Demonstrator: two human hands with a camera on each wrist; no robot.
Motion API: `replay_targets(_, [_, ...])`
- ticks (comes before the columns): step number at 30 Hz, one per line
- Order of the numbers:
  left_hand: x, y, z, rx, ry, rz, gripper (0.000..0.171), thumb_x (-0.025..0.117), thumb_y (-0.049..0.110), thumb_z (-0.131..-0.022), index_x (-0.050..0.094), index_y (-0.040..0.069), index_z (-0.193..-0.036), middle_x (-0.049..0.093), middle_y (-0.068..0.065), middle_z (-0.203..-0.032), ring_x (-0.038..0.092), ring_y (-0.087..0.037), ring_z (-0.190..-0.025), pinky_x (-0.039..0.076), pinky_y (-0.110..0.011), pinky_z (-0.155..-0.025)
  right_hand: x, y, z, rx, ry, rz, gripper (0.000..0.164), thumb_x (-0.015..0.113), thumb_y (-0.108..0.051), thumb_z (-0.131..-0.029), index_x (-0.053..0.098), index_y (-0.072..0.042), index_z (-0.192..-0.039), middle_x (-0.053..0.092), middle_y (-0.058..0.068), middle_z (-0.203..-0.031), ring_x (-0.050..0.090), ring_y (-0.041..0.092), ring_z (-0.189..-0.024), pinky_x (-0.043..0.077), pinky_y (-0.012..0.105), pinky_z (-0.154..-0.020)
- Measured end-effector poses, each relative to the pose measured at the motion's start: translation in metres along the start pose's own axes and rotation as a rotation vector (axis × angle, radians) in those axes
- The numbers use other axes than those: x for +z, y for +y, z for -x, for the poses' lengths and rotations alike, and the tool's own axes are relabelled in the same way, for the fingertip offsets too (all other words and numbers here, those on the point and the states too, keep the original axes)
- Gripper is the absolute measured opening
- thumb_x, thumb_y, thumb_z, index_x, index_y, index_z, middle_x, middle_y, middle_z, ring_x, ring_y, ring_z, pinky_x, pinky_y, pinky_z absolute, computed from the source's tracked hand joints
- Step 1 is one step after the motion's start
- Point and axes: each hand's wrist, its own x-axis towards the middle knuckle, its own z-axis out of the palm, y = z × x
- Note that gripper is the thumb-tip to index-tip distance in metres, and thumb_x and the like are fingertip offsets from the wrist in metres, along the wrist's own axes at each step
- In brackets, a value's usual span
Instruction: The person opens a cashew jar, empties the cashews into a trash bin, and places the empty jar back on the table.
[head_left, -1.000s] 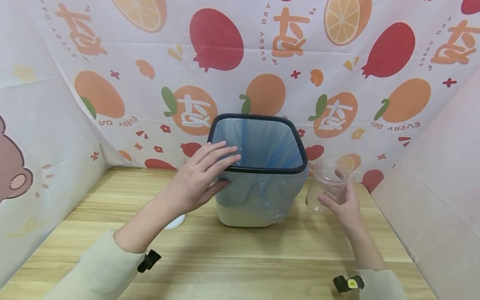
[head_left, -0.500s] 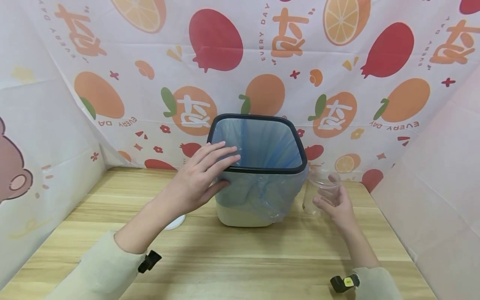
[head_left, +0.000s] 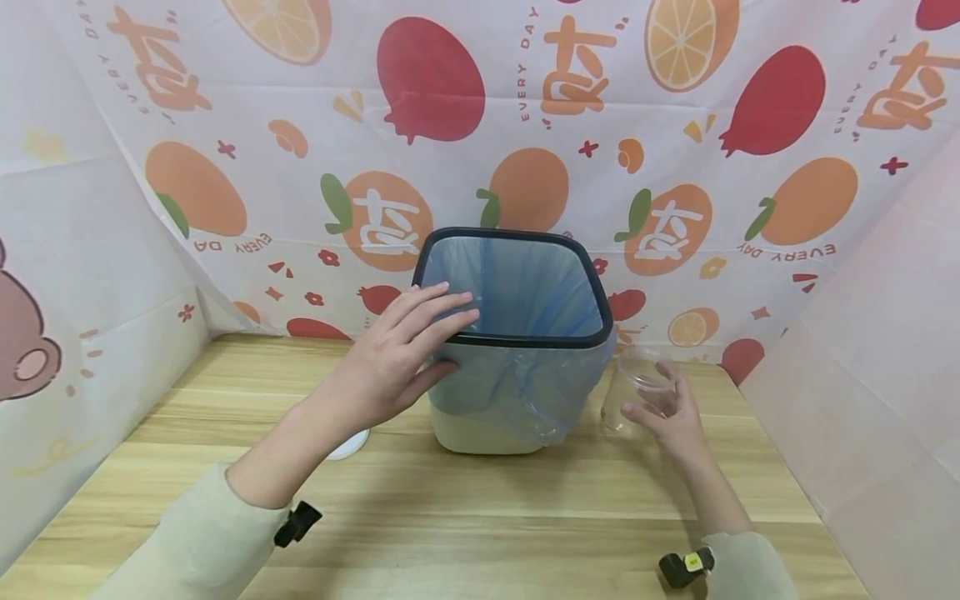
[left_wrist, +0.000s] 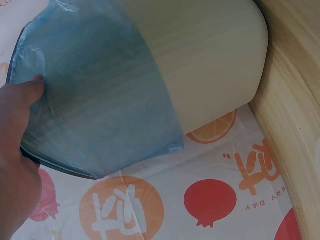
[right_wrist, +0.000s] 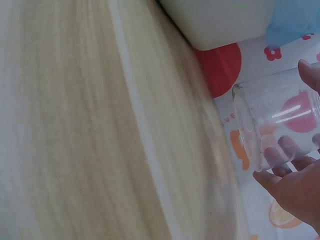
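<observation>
A cream trash can [head_left: 480, 433] with a black rim stands on the table, lined with a translucent blue bag [head_left: 510, 383] that is folded over the outside. My left hand [head_left: 397, 346] holds its rim at the near left corner, fingers over the top and thumb against the bag outside. To the right of the can, my right hand [head_left: 678, 421] grips a clear jar [right_wrist: 280, 120] around its side. The jar's open mouth faces up in the head view, and no contents show through its wall. Whether its base touches the table is hard to tell.
A white round disc [head_left: 348, 444] lies on the wooden table [head_left: 465, 533], partly hidden behind my left forearm. Fruit-print cloth [head_left: 465, 183] hangs right behind the can. Pale cloth sides [head_left: 862, 350] bound the table at left and right.
My right hand has moved the jar down and slightly left, toward the tabletop. The left hand keeps its place on the can's rim.
</observation>
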Motion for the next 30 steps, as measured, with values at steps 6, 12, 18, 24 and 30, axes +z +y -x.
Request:
replay_targets(6, [-0.001,0.000,0.000,0.001,0.000,-0.003,0.074,0.084,0.010,-0.080,0.050,0.011,-0.146,0.046,-0.010,-0.152,0.035,-0.032,-0.146,0.027,-0.052,-0.120,0.002,0.006,-0.002,0.030,-0.001,-0.042,0.095,0.079,-0.012,-0.085,0.017,-0.016,-0.156,0.048,0.018,-0.144,0.049,0.038,-0.131,0.050,0.015,-0.091])
replay_targets(12, [0.000,0.000,-0.001,0.004,0.004,0.004,0.074,0.083,0.010,-0.080,0.050,0.011,-0.146,0.046,-0.010,-0.152,0.036,-0.034,-0.144,0.026,-0.052,-0.120,0.003,0.009,-0.002,0.032,0.008,-0.037,0.094,0.079,-0.012,-0.085,0.017,-0.014,-0.155,0.052,0.013,-0.140,0.049,0.039,-0.131,0.051,0.016,-0.091])
replay_targets(18, [0.003,0.001,-0.002,0.009,0.006,0.014,0.074,0.083,0.011,-0.081,0.049,0.011,-0.147,0.046,-0.009,-0.152,0.037,-0.035,-0.144,0.026,-0.051,-0.120,-0.002,0.014,0.000,0.081,0.001,0.014,0.100,0.082,-0.020,-0.084,0.013,-0.016,-0.157,0.042,0.018,-0.153,0.043,0.035,-0.138,0.042,0.032,-0.109])
replay_targets(24, [0.005,0.000,-0.003,0.014,0.016,0.026,0.075,0.084,0.011,-0.080,0.050,0.011,-0.146,0.046,-0.010,-0.152,0.036,-0.035,-0.144,0.027,-0.055,-0.118,-0.002,0.018,0.003,0.121,0.016,0.000,0.104,0.085,-0.019,-0.081,0.013,-0.019,-0.156,0.041,0.018,-0.154,0.042,0.037,-0.138,0.034,0.051,-0.114])
replay_targets(30, [0.005,-0.003,-0.003,0.028,0.024,0.030,0.076,0.084,0.011,-0.079,0.049,0.009,-0.146,0.044,-0.013,-0.152,0.033,-0.038,-0.145,0.025,-0.054,-0.120,0.002,0.018,0.005,0.084,0.004,-0.039,0.103,0.083,-0.009,-0.080,0.013,-0.018,-0.154,0.036,0.024,-0.155,0.034,0.042,-0.143,0.027,0.052,-0.119])
